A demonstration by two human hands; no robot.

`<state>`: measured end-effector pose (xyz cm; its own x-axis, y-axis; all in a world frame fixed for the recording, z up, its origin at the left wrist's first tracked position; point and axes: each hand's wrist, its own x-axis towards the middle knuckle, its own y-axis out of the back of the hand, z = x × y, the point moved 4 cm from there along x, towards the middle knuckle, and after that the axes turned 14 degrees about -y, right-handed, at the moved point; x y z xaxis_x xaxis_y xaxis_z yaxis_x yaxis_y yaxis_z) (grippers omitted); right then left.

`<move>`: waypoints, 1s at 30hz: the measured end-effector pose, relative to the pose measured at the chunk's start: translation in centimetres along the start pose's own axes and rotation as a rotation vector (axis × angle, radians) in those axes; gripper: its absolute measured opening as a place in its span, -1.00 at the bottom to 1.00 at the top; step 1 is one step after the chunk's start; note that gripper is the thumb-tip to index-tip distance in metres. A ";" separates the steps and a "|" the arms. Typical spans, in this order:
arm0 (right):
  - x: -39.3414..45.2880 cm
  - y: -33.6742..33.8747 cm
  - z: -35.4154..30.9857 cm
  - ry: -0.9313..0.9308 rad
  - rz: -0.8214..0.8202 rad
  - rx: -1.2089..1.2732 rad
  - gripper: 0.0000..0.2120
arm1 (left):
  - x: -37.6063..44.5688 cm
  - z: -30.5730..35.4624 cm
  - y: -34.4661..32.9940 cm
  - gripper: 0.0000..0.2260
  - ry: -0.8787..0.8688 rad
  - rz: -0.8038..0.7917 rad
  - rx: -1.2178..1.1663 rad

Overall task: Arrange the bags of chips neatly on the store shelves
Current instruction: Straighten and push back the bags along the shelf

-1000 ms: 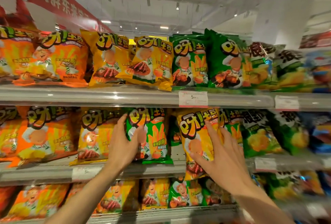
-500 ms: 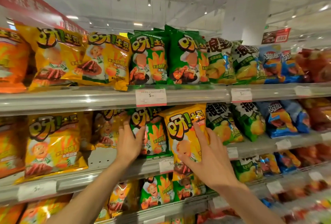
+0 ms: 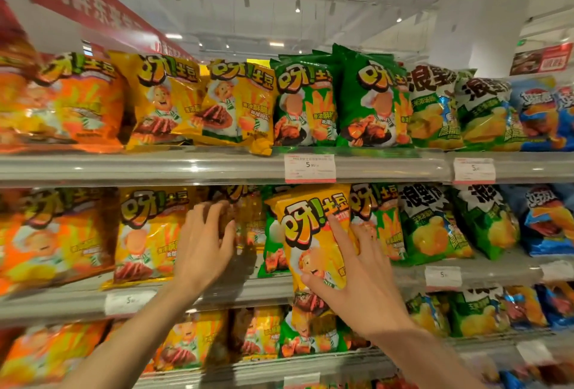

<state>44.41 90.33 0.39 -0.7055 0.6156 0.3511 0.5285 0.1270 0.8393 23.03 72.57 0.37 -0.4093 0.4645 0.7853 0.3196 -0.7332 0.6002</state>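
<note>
Three shelves of chip bags fill the view, and the action is on the middle shelf [image 3: 217, 292], where a gap with bare shelf floor shows between the yellow bags on the left and the green ones to the right. Out in front of that shelf hangs the yellow bag [image 3: 313, 242], upright, its lower end dropping past the shelf lip and covering a green bag [image 3: 273, 249] behind. The right hand [image 3: 357, 280] has it: grip spread wide, fingers flat on the face and right edge, thumb hooked across the lower front. The left hand [image 3: 202, 252] reaches into the gap, fingers loosely curled, touching a darker bag [image 3: 245, 221] set back there; whether it actually grasps it, I can't tell. That yellow bag looks light, puffy and slick, the chips inside surely fragile, so I'd say hold it by the edges or top seam, gently, no squeezing the belly.
</note>
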 end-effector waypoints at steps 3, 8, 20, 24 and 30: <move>-0.1 -1.4 -3.2 0.068 0.008 0.007 -0.12 | -1.3 -3.3 2.5 -0.59 -0.042 -0.004 0.156; 0.7 -4.6 -8.9 0.142 -0.004 0.010 -0.11 | -3.5 -8.6 4.8 -0.54 0.023 -0.139 0.343; 5.0 -11.2 -16.5 0.004 0.108 -0.007 -0.14 | -5.5 -13.0 3.9 -0.37 0.027 -0.304 0.303; 5.3 -12.2 -16.3 -0.026 0.148 -0.070 -0.13 | -5.8 -13.7 4.0 -0.36 0.008 -0.290 0.294; 5.5 -12.5 -16.0 0.036 0.264 -0.183 -0.25 | -6.0 -13.9 4.0 -0.39 -0.013 -0.277 0.292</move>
<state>26.40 79.67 -1.56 -0.5737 0.5801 0.5782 0.6040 -0.1772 0.7771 14.93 59.94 -4.06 -0.5035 0.6322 0.5888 0.4292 -0.4084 0.8056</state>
